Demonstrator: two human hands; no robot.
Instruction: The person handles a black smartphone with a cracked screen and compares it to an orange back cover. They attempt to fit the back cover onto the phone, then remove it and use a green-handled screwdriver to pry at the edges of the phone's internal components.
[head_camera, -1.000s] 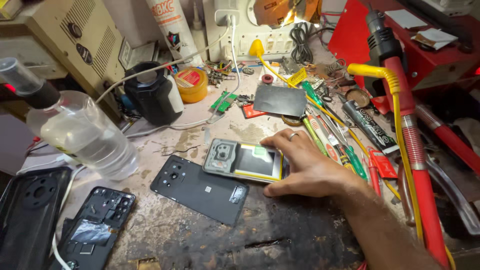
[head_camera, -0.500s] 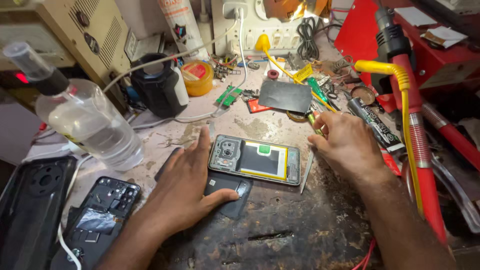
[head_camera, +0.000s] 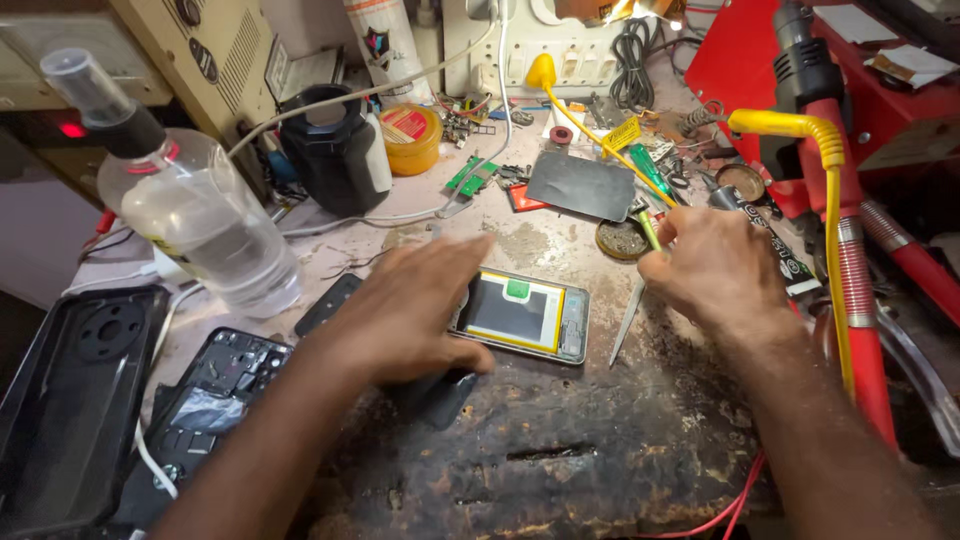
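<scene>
Now left hand (head_camera: 405, 315) pressing flat on opened phone (head_camera: 520, 315) — right hand (head_camera: 715, 270) gripping screwdriver (head_camera: 648, 228); keep phone pinned, tip square.

The left hand (head_camera: 405, 315) lies flat over one end of the opened phone (head_camera: 520, 317), so that end is out of sight. A dark back cover (head_camera: 325, 302) pokes out from under the same hand, most of it buried beneath the palm and wrist. The right hand (head_camera: 715, 270) curls round a thin yellow-green tool (head_camera: 650, 228); its lower part is lost inside the fist, and I can't tell what kind of tip it has. A black phone case (head_camera: 75, 400) runs off the left edge. The clear spray bottle (head_camera: 190, 215) has a label too blurred to make out. Small parts near the back wall are too tiny to sort.
</scene>
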